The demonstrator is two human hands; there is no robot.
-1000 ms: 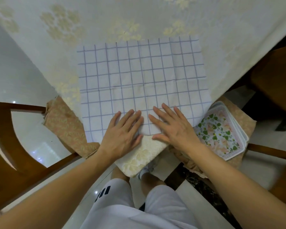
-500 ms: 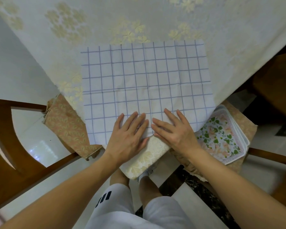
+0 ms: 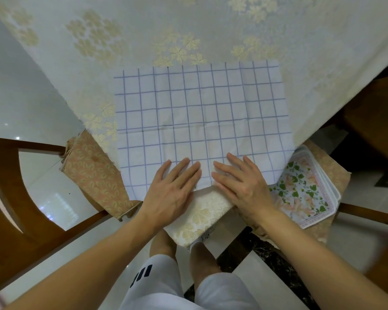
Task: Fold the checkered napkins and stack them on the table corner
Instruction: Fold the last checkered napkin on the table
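left hand: flat, fingers straight, pressing near edge, gripping nothing | checkered napkin: spread unfolded at frame centre, extending up-frame from both palms, slightly wider than deep | right hand: flat likewise, equally near | fold likely runs away from hands

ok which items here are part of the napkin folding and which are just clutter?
In the job: checkered napkin, spread flat; left hand and right hand, flat on its near edge; table corner.
Just around: floral cloth stack on the chair; second chair.
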